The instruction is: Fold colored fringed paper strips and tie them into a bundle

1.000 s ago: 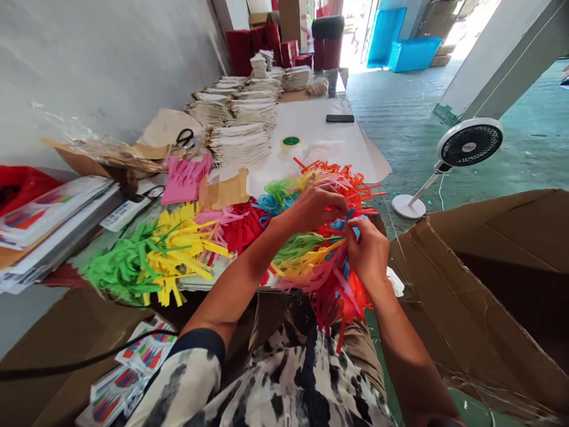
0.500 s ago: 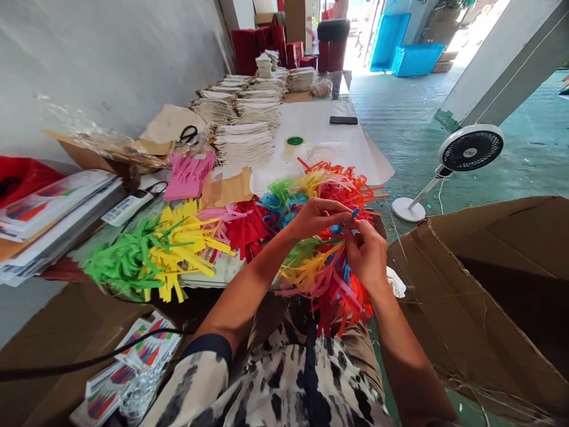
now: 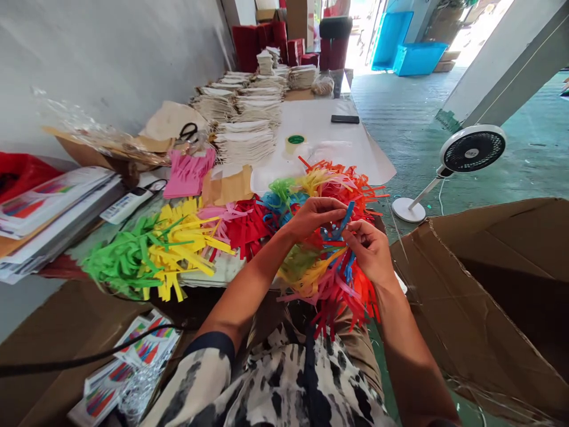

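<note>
A blue paper strip stands up between my two hands, above a bundle of multicoloured fringed paper that hangs over the table's front edge. My left hand is closed, its thumb and fingers pinched at the strip's left side. Close by on the right, my right hand is closed with its fingertips pressed on the strip's lower part. Green fringe, yellow fringe and red fringe lie to the left of my hands. Orange fringe spreads behind them.
Stacks of white paper, a tape roll, a black phone, pink fringe and scissors are on the table. A fan and an open cardboard box stand at the right.
The blue strip now stands taller between my fingers. My left hand has drawn slightly left and my right hand slightly right, and the hanging fringe has shifted a little.
</note>
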Demonstrator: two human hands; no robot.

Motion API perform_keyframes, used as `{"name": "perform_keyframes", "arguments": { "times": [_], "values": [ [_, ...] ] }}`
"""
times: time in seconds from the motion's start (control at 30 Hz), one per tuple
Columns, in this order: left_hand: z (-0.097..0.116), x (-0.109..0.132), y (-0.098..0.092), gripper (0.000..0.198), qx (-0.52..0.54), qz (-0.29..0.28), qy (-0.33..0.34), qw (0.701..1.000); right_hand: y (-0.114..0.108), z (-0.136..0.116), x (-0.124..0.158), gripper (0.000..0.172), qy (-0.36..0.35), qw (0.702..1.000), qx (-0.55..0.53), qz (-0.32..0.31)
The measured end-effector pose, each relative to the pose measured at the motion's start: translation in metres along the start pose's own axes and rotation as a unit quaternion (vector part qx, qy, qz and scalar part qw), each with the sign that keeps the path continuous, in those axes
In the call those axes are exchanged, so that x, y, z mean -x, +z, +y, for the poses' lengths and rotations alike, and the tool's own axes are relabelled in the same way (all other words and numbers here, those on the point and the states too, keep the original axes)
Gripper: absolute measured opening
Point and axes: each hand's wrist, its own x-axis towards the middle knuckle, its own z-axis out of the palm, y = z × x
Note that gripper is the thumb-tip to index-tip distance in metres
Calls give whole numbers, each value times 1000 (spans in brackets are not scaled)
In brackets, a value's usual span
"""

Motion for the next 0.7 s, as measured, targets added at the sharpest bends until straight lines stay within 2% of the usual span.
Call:
{"name": "perform_keyframes", "arguments": {
  "times": [0.2,0.33,0.57,0.7],
  "values": [
    [4,-2,1,41,-8,-19,8,1000,2,4,-1,35,14,999,40,7],
    [8,-3,5,41,-12,-3,25,1000,4,4,-2,37,20,998,57,10],
    [5,-7,1,40,-26,25,26,999,1,0,0,33,-13,996,69,49],
    [1,-9,-2,28,-107,30,58,992,-2,0,0,31,-64,986,125,89]
  ]
}}
